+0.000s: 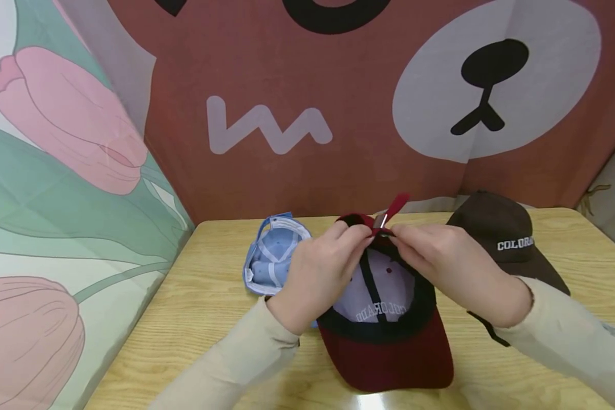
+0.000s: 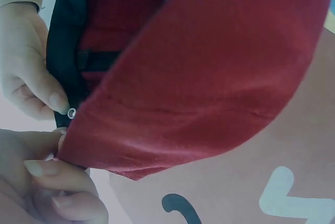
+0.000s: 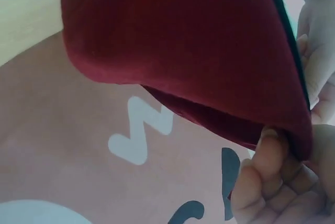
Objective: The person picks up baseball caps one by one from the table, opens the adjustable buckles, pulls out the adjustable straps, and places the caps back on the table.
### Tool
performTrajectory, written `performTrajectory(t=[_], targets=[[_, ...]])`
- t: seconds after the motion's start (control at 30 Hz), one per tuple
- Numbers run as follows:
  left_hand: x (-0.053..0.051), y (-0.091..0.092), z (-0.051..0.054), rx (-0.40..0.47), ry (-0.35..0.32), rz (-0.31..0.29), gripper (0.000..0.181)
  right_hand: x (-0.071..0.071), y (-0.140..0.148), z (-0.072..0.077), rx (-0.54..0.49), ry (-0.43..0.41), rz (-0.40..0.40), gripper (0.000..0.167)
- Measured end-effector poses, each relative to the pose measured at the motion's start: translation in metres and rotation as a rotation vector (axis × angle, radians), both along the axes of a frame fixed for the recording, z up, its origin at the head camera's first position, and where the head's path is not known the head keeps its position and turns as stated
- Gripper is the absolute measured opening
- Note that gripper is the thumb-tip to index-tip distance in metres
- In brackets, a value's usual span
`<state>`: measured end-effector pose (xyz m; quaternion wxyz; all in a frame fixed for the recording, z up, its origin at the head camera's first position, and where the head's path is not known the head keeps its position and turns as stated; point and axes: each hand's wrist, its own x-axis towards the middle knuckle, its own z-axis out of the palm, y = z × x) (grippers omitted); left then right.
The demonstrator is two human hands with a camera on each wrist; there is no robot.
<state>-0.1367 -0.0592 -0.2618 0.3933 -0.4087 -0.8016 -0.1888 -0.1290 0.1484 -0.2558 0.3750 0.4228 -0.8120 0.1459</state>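
A dark red cap (image 1: 394,364) is held with its inside facing the head camera and its brim down. My left hand (image 1: 320,267) pinches the cap's back edge left of a metal buckle (image 1: 380,221); a red strap end (image 1: 398,203) sticks up from it. On the buckle's other side my right hand (image 1: 443,259) pinches the same edge. In the left wrist view, the fingers of the left hand (image 2: 52,182) grip the red fabric (image 2: 209,77) near a small metal ring (image 2: 71,113). Curled fingers of the right hand (image 3: 282,182) hold the cap's edge (image 3: 220,122) in the right wrist view.
A light blue cap (image 1: 274,256) lies inside-up on the wooden table (image 1: 195,319), left of the hands. A dark brown cap (image 1: 492,228) with white lettering sits at the right, partly behind the right forearm. A printed cloth (image 1: 287,182) hangs behind the table.
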Motion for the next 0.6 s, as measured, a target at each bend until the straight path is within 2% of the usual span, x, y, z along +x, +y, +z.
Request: performTrajectory(t=[0.17, 0.23, 0.3, 0.6], targets=[[-0.006, 0.001, 0.004, 0.024, 0.025, 0.016, 0.011, -0.006, -0.001, 0.006, 0.049, 0.145, -0.017, 0.043], [-0.009, 0.002, 0.006, 0.044, 0.037, 0.025, 0.012, -0.008, 0.0, 0.009, 0.073, 0.172, -0.018, 0.042], [-0.011, 0.002, 0.008, 0.067, 0.044, 0.027, 0.012, -0.01, 0.0, 0.012, 0.09, 0.173, -0.012, 0.036], [-0.021, 0.006, 0.007, 0.105, 0.035, 0.048, 0.011, -0.021, 0.002, 0.012, 0.11, 0.189, -0.037, 0.038]])
